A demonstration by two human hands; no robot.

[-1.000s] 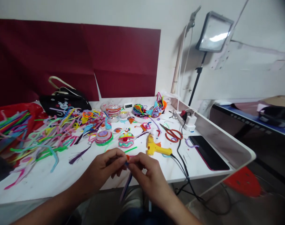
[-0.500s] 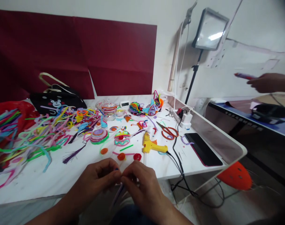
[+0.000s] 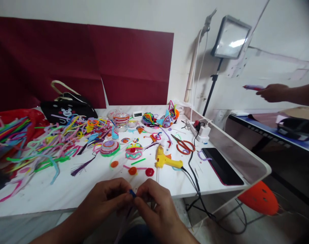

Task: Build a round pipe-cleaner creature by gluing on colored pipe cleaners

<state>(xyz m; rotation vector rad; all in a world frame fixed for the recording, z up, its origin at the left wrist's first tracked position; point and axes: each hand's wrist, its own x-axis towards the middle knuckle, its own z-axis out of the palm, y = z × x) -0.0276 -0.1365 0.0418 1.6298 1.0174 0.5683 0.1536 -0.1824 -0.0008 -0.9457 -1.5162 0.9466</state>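
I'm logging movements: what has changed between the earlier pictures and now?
Left hand and right hand came lower, toward the body, still pinching a small blue piece. Another person's hand, holding a slim lilac pen-shaped tool, entered at right. The yellow plastic glue gun and orange-handled scissors stayed put.

White table [image 3: 55, 198], yellow glue gun [image 3: 171, 162] on it, orange-handled scissors [image 3: 182, 142], phone [image 3: 222, 166], purple tassel [image 3: 82, 167]

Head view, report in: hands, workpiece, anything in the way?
Left hand and right hand pinching small blue piece together. Piece partly hidden by the grip. Yellow glue gun lies beyond, apart from both hands.
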